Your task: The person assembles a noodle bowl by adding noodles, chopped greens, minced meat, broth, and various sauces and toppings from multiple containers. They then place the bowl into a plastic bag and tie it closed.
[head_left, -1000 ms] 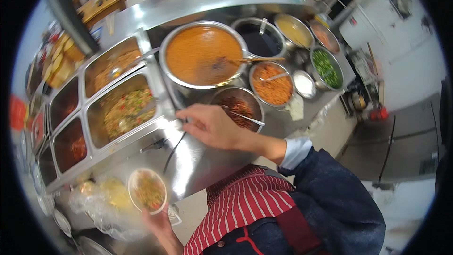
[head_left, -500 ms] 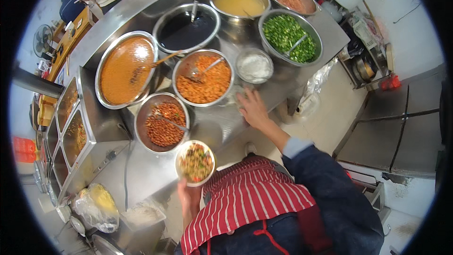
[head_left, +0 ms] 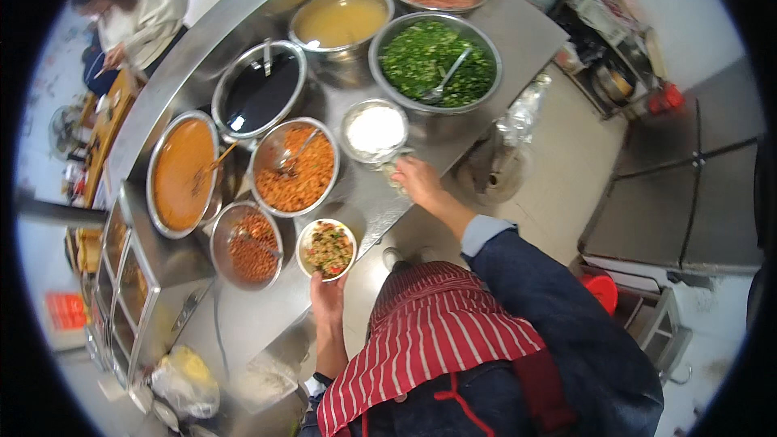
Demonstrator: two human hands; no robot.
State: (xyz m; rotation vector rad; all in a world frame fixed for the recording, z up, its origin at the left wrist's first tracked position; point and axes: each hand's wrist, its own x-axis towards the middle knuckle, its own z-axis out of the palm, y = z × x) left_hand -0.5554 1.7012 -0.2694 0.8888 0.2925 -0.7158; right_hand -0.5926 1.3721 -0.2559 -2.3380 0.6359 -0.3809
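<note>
One bowl point(head_left: 303, 252) is already filled in my left hand's point(head_left: 328, 294) hold, while my right hand's point(head_left: 422, 184) at some pale cloth point(head_left: 394, 171), grip unclear tbh.

Bowls crowd the tabletop point(head_left: 364, 204), leaving a bare patch by its near edge
The patch lies between the food bowl point(head_left: 327, 249) in the left grip point(head_left: 327, 293) and the right grip point(head_left: 419, 182); white-powder bowl point(head_left: 375, 131) and greens bowl point(head_left: 429, 44) block the way beyond, orange-filled bowl point(head_left: 303, 170) and brown-filled bowl point(head_left: 254, 247) the way left. A spoon point(head_left: 453, 74) slants across the greens.
</note>
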